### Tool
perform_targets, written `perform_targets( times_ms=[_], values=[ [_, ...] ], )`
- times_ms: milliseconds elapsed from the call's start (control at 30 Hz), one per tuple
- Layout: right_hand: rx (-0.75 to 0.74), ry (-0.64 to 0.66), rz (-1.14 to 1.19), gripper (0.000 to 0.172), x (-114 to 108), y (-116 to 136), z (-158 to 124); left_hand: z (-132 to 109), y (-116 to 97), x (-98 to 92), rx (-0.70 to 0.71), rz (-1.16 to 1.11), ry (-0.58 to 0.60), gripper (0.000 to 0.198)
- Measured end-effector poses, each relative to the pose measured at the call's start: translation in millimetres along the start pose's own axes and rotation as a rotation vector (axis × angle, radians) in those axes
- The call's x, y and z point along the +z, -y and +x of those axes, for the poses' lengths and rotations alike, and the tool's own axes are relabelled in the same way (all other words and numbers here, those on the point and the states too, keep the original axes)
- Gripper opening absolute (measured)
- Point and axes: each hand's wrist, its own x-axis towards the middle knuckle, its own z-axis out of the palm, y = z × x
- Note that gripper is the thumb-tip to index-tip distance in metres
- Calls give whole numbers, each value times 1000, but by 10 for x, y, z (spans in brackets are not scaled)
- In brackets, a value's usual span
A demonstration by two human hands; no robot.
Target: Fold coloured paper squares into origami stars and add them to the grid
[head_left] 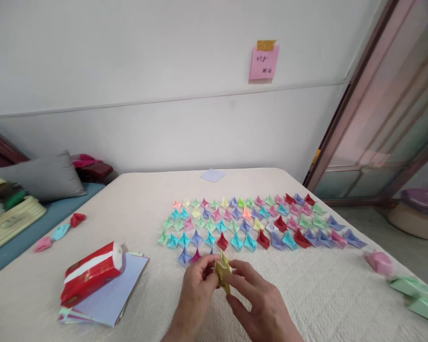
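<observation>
Open white bedcover (pixel 139 223) leaves passage between the red tissue pack (pixel 92 273) at left and the folded paper boats (pixel 222 242), whose rows bar the middle and right

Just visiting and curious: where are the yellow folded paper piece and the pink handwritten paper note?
Yellow folded paper piece (pixel 221 268): head view, on its upper part.
Pink handwritten paper note (pixel 264 64): head view, middle of its face.

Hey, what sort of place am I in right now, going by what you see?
Probably a room in a home, though I can't be sure: there's a grey cushion at the left, a textured pale cloth spread in front of you, and rows of small folded papers on it.
</observation>
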Motion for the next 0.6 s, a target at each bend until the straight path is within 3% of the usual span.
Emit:
perform_targets(
  times_ms=[200, 333, 500, 600],
  values=[
    [-141, 15, -168, 30, 27, -25, 6, 30, 82, -20, 12, 54, -6, 20],
    [-256, -87, -262, 8, 139, -95, 2, 70, 168, -54, 39, 149, -25, 22],
    [-396, -193, -311, 29, 338, -206, -7, 115, 246, -60, 43, 204, -2, 23],
    [-342, -179, -355, 31, 298, -296, -34, 139, 261, -64, 22, 175, 29, 23]
  ],
)
